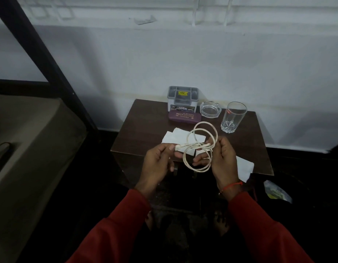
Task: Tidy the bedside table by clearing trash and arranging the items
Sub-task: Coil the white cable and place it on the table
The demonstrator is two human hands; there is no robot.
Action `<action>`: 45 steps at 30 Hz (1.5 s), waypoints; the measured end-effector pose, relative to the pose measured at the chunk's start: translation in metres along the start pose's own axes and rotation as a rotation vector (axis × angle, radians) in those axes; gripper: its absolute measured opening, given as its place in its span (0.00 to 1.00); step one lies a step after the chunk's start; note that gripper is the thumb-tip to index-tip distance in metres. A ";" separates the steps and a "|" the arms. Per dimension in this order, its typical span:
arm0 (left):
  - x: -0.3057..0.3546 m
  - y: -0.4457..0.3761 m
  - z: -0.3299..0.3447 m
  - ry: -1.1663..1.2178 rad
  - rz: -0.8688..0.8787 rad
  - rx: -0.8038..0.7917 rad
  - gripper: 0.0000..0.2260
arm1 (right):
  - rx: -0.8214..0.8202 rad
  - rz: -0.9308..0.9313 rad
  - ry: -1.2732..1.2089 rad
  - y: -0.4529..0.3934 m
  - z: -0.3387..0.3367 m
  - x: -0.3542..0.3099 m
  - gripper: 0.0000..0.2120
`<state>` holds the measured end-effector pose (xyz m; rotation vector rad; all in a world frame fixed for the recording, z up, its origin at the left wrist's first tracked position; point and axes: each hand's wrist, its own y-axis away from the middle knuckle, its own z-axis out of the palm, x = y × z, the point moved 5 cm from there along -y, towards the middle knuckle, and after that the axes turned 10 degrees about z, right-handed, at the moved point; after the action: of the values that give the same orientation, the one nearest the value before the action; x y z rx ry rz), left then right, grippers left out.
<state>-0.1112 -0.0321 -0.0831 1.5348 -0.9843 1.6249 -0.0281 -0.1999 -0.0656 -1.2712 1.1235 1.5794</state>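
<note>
**A:** From the head view, what could go wrong here?

**B:** The white cable (200, 147) is held up in the air above the front of the bench (145, 126), wound in loose loops. The left hand (158, 162) is pinched on one plug end between thumb and fingers; the right hand (221, 158) is closed around the bundle where the loops cross. I'd judge the coil could spring open if the right hand eases off, because nothing binds the loops.

**A:** And if it springs?

**B:** A loop could swing toward the drinking glass (233, 117), which stands upright near the back right of the bench, close to the top loop. It looks tall and narrow, so probably easy to tip. The glass ashtray (210, 109) just to its left sits lower and seems safer.

**A:** What else is around?

**B:** White paper tissues (175, 136) lie flat on the bench under the hands, with another piece (244, 168) hanging over the front right edge; these look like the trash not yet cleared. At the back, a grey organiser box (182, 98) stands with a maroon spectacle case (181, 116) touching its front.

**A:** Anything blocking?

**B:** The tissues cover the free front area where the cable might be set down.
</note>
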 end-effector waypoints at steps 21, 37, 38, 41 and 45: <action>0.008 0.013 0.012 0.115 -0.252 -0.213 0.36 | -0.307 -0.617 0.879 0.018 0.028 -0.012 0.12; -0.001 0.000 0.005 0.014 0.042 -0.113 0.13 | -0.010 0.022 0.052 -0.002 0.001 -0.002 0.07; -0.002 0.001 0.005 -0.052 0.056 -0.118 0.12 | -0.013 0.052 -0.011 -0.001 0.001 -0.003 0.09; -0.001 0.005 0.005 -0.239 0.112 -0.142 0.10 | -0.036 0.138 -0.171 0.000 0.001 -0.003 0.14; -0.005 0.008 0.009 -0.521 0.221 -0.240 0.09 | -0.016 0.269 -0.332 -0.001 0.004 0.011 0.17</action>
<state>-0.1137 -0.0441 -0.0884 1.7630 -1.6132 1.2011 -0.0303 -0.1957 -0.0761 -0.8493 1.0995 1.9181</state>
